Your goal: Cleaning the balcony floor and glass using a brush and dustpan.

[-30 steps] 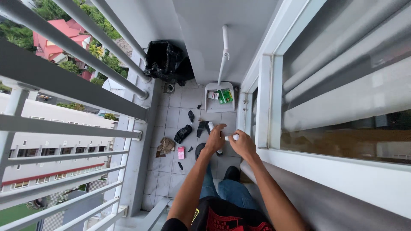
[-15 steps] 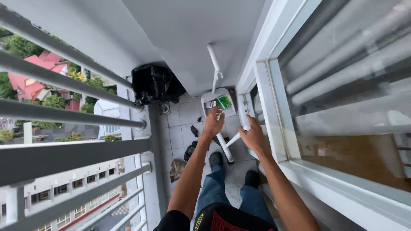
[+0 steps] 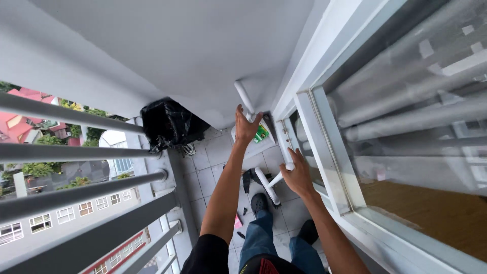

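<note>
Head view, narrow balcony. The left hand has risen from half a second ago and now reaches, fingers spread apart, touching the long handle of the white dustpan, which stands on the tiled floor at the far end, near the black rubbish bag. The right hand stays clamped on the white broom handle beside the window frame.

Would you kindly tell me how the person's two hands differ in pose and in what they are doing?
The left hand is stretched far forward, fingers spread open, by the dustpan handle; the right hand sits nearer the body, curled shut around the white broom handle. The left arm is straight, the right bent. Both are bare.
</note>
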